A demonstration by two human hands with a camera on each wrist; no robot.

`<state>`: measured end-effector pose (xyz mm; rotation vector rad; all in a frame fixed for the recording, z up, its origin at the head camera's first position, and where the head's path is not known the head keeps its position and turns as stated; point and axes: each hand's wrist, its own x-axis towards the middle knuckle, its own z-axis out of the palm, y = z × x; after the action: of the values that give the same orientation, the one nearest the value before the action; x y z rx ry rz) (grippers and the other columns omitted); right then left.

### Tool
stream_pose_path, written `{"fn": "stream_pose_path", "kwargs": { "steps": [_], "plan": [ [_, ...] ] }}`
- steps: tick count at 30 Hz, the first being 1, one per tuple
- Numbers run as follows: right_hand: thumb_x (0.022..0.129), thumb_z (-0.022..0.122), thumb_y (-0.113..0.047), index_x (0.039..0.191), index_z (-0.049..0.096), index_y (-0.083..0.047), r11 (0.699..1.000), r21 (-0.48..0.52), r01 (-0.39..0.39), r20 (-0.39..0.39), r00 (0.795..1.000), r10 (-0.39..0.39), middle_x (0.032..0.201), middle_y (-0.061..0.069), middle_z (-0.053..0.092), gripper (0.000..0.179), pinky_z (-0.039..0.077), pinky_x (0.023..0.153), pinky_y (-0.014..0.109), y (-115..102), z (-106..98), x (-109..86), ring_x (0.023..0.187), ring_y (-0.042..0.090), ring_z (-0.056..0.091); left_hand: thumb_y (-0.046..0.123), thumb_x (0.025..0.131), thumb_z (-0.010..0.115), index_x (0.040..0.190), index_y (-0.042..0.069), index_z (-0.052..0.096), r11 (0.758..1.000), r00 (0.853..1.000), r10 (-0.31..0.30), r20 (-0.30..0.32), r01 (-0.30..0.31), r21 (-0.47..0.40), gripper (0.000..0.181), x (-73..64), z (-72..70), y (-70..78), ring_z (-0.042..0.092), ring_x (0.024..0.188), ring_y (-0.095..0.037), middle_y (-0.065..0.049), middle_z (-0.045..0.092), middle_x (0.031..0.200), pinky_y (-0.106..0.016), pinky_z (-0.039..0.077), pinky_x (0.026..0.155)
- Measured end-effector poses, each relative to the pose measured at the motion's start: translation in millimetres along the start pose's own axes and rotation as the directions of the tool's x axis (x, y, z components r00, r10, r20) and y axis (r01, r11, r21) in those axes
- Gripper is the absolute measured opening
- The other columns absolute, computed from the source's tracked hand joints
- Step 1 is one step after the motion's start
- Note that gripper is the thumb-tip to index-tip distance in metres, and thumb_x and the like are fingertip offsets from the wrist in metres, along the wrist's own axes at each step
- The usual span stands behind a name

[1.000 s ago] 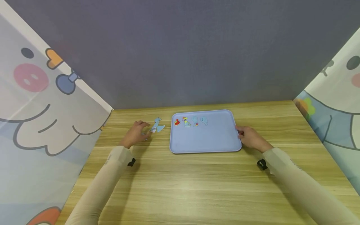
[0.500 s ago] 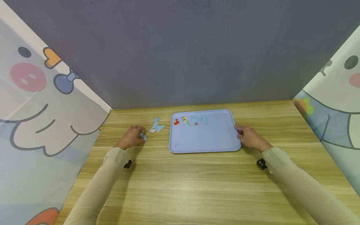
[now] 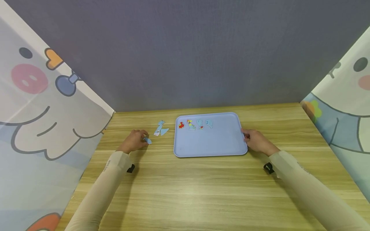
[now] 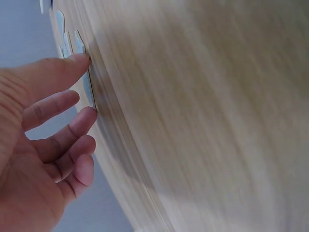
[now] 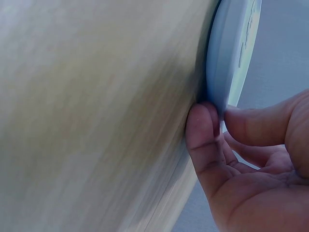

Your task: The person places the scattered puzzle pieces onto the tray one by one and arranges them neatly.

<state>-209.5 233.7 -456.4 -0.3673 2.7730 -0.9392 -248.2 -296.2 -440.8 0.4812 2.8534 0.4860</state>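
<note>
Head view: on a wood-grain table (image 3: 185,189), a pale blue tray (image 3: 211,141) lies flat. Left of the tray, a person's left hand (image 3: 133,141) pinches a small blue piece (image 3: 148,140) at its fingertips, on the side of the hand facing the tray. Between that hand and the tray's left edge, slightly farther away, lie three loose blue pieces (image 3: 164,131). At the tray's right edge, the right hand (image 3: 257,141) grips the rim. Inside the tray, toward its far left, sits a row of coloured pieces: a red piece (image 3: 181,125), then others in light blue, some with yellow or red.

Compared with one second ago, the left hand has drawn back from the tray and uncovered the blue piece, which was mostly hidden behind it. The right hand is at the same spot on the rim.

Small lettering on the left sleeve (image 3: 99,186) is too tiny to read.

Left wrist view: the blue piece, seen nearly edge-on, is held between the tip of the thumb and a fingertip, just above the table. The other loose pieces show past the thumb.

Right wrist view: the tray's rim is clamped, thumb against its upper side and bent fingers underneath, next to the table.
</note>
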Motion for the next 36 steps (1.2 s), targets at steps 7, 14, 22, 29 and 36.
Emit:
{"fn": "stream_pose_path", "kwargs": {
  "steps": [7, 14, 22, 29, 36],
  "plan": [
    [0.090, 0.050, 0.006, 0.133, 0.038, 0.017, 1.000, 0.018, -0.006, 0.006, 1.000, 0.006, 0.096, 0.021, 0.059, 0.046, 0.046, 0.070, 0.036, -1.0, -1.0, -0.1, 0.084, 0.028, 0.052, 0.024, 0.081, 0.076, 0.122, -0.003, 0.054, 1.000, 1.000, -0.002, 0.010, 0.002, 0.007, 0.054, 2.7, 3.9, 0.5, 0.051, 0.103, -0.038, -0.019, 0.062, 0.104, -0.054, 0.030, 0.099],
    [0.090, 0.050, 0.006, 0.133, 0.038, 0.018, 1.000, 0.019, 0.001, 0.002, 1.000, -0.001, 0.095, 0.020, 0.059, 0.046, 0.046, 0.069, 0.036, 0.5, -0.3, 0.1, 0.083, 0.027, 0.052, 0.021, 0.082, 0.075, 0.123, -0.001, 0.054, 1.000, 1.000, -0.025, 0.002, 0.025, -0.007, 0.050, 3.0, 6.8, 0.7, 0.046, 0.105, -0.039, -0.019, 0.061, 0.106, -0.052, 0.040, 0.090],
    [0.090, 0.051, 0.007, 0.132, 0.038, 0.018, 1.000, 0.026, 0.015, -0.011, 1.000, -0.014, 0.100, 0.024, 0.059, 0.046, 0.047, 0.073, 0.038, 2.7, 1.5, -0.6, 0.086, 0.029, 0.053, 0.020, 0.081, 0.076, 0.120, 0.000, 0.056, 1.000, 1.000, 0.003, -0.012, -0.003, 0.004, 0.048, 2.7, 8.3, 1.5, 0.046, 0.105, -0.041, -0.018, 0.063, 0.104, -0.054, 0.038, 0.091],
    [0.090, 0.051, 0.007, 0.132, 0.039, 0.018, 1.000, 0.027, 0.012, -0.013, 1.000, -0.012, 0.095, 0.020, 0.059, 0.045, 0.046, 0.070, 0.037, 3.3, 2.2, -0.5, 0.084, 0.028, 0.053, 0.024, 0.076, 0.080, 0.110, 0.001, 0.062, 0.999, 0.997, 0.021, -0.069, -0.019, 0.035, 0.044, 2.2, 7.8, 1.3, 0.050, 0.101, -0.039, -0.014, 0.065, 0.099, -0.060, 0.033, 0.090],
    [0.089, 0.051, 0.007, 0.131, 0.040, 0.019, 0.999, 0.030, 0.021, -0.019, 1.000, -0.020, 0.095, 0.021, 0.060, 0.045, 0.046, 0.070, 0.036, 1.8, 1.2, -0.9, 0.083, 0.028, 0.053, 0.025, 0.076, 0.080, 0.101, 0.005, 0.067, 0.991, 0.983, 0.114, -0.145, -0.102, 0.088, 0.035, 5.3, 4.0, 7.5, 0.051, 0.099, -0.034, -0.009, 0.066, 0.100, -0.056, 0.036, 0.090]
  ]
}}
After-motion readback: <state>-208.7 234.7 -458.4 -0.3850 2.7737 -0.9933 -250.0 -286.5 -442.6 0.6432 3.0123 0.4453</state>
